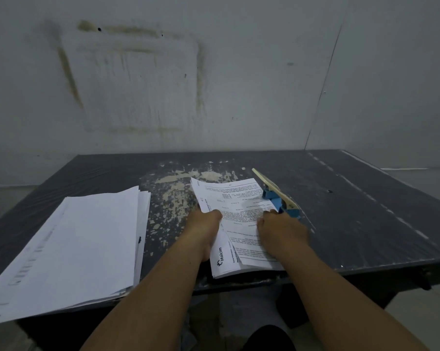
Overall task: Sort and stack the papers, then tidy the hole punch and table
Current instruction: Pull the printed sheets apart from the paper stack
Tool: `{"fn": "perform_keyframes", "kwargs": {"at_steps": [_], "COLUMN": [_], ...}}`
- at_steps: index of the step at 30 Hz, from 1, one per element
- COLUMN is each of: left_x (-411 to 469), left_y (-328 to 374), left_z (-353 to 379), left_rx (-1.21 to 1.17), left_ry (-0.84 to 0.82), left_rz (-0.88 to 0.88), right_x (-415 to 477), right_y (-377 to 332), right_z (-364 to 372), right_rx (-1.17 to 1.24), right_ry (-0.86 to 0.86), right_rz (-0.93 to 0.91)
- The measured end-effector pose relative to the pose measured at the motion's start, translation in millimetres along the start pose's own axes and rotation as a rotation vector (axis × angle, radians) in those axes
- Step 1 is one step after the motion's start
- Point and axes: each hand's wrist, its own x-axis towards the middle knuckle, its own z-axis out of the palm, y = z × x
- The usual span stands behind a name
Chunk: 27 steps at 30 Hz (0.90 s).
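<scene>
Papers [239, 198], white with black print and a Holcim logo, lie at the desk's [365, 211] front edge. The left hand [205, 225] pinches their 9 o'clock edge. The right hand [280, 230] curls its grip at 3 o'clock beside the blue hole punch [277, 195]; I cannot tell whether it holds anything.

Ahead of me stands a pale grey wall [251, 59] bearing a brownish rectangular stain [200, 72]; a thin dark seam [325, 84] slants down its right side.
</scene>
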Motion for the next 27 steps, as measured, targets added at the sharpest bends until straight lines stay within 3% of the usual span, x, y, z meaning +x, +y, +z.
{"fn": "perform_keyframes", "kwargs": {"at_steps": [10,15,17,19,23,27], "left_x": [3,4,5,6,6,9], "left_y": [-2,-1,-1,-1,0,4], "left_z": [4,7,8,8,7,3], "left_rx": [0.025,0.05,0.043,0.043,0.044,0.058], "left_ry": [0.005,0.005,0.002,0.002,-0.015,-0.041], "left_rz": [0.014,0.014,0.014,0.02,0.021,-0.025], "right_x": [-6,2,15,27,41,55], "right_y": [17,28,35,40,39,25], "right_z": [5,-11,-22,-34,-59,-74], "right_rx": [0.027,0.32,0.453,0.589,0.821,0.86], "right_ry": [0.155,0.784,0.709,0.496,0.094,-0.117], "right_rz": [-0.03,0.025,0.143,0.181,0.117,-0.016]}}
